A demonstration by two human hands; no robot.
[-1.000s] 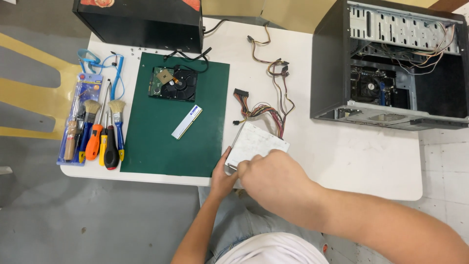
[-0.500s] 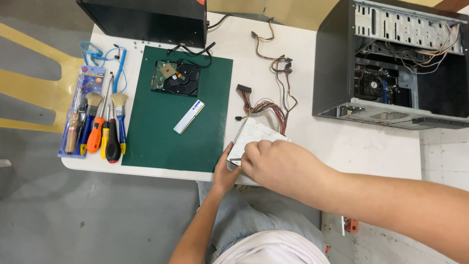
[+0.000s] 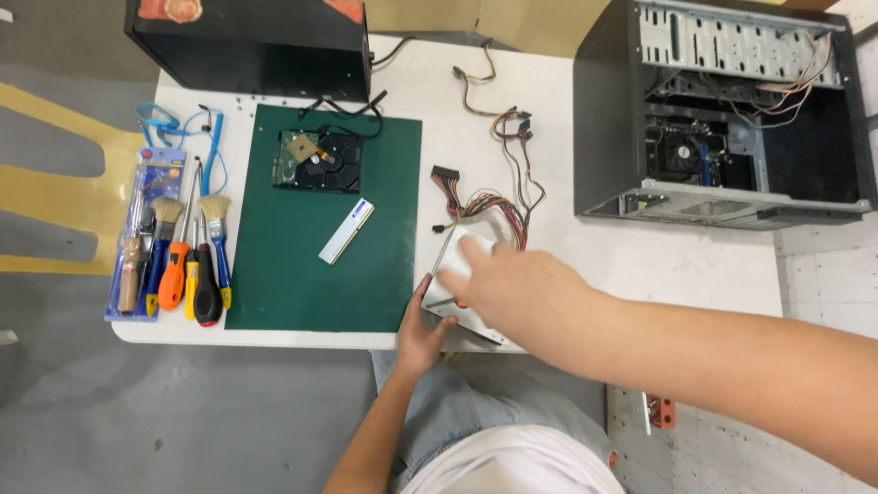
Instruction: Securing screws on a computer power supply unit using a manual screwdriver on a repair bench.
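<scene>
My right hand (image 3: 512, 288) has slid flat and spread across the power supply (image 3: 457, 261); my left hand (image 3: 422, 334) still pinches its corner, steadying it on the tabletop (image 3: 640, 265).

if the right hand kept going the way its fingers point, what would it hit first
The right hand lies on the power supply, fingers pointing left. Going on, it would probably reach the green mat first, then the white memory stick. Height above the table is unclear.

Both hands (image 3: 476, 302) on power supply (image 3: 457, 265)
</scene>
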